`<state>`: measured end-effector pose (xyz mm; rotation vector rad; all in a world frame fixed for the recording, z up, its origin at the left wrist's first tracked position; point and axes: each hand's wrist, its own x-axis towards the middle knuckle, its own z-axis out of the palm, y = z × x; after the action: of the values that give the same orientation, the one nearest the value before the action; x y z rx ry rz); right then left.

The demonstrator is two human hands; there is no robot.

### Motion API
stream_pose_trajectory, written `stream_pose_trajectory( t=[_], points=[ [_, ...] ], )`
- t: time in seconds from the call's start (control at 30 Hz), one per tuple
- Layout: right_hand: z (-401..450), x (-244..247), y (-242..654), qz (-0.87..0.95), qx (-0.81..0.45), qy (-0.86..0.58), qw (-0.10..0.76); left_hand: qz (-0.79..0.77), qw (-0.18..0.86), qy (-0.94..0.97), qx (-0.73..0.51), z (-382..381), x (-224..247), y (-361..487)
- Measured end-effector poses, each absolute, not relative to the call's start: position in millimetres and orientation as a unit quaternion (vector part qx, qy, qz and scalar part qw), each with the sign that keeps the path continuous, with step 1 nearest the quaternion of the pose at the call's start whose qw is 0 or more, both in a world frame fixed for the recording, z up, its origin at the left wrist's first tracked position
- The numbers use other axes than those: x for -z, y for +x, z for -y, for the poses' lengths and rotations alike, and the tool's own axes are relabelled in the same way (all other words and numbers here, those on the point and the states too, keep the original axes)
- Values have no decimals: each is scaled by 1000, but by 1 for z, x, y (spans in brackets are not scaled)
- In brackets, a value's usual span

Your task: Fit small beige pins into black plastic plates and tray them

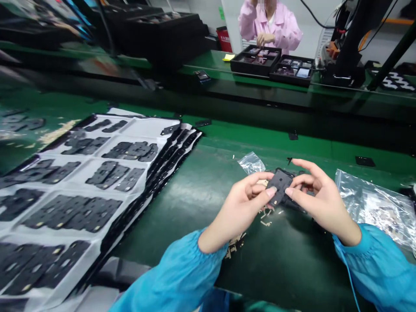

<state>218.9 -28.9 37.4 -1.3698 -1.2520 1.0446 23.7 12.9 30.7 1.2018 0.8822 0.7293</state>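
My left hand [245, 201] pinches a flat dark grey plate [280, 185] by its left edge, thumb on top. At the plate's right edge, my right hand [315, 195] presses with its thumb, and its raised index finger touches or holds a tiny black piece [289, 160]. More dark parts lie beneath the plate, partly hidden by my fingers. Small pale strips [266, 223] are scattered under and beside my hands. Just behind my left hand is a small clear plastic bag [251, 163].
Stacked trays [138, 170] with many dark plates fill the left side. A clear bag of small pieces [380, 208] lies right. Across the bench, a person in pink [276, 26] sits behind black bins [255, 65]. A dark ledge [227, 97] crosses behind.
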Motion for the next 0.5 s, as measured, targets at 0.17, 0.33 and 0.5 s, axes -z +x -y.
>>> stream_pose_trajectory(
  t=[0.17, 0.33, 0.5],
  points=[
    [31, -37, 215, 517, -423, -579, 468, -395, 690, 529, -297, -5, -28, 21],
    [32, -24, 221, 588, -308, -590, 460, -433, 610, 588, -308, -11, -15, 21],
    [43, -2, 233, 779, -50, -481, 399, -443, 683, 502, -291, -15, -4, 22]
  ],
)
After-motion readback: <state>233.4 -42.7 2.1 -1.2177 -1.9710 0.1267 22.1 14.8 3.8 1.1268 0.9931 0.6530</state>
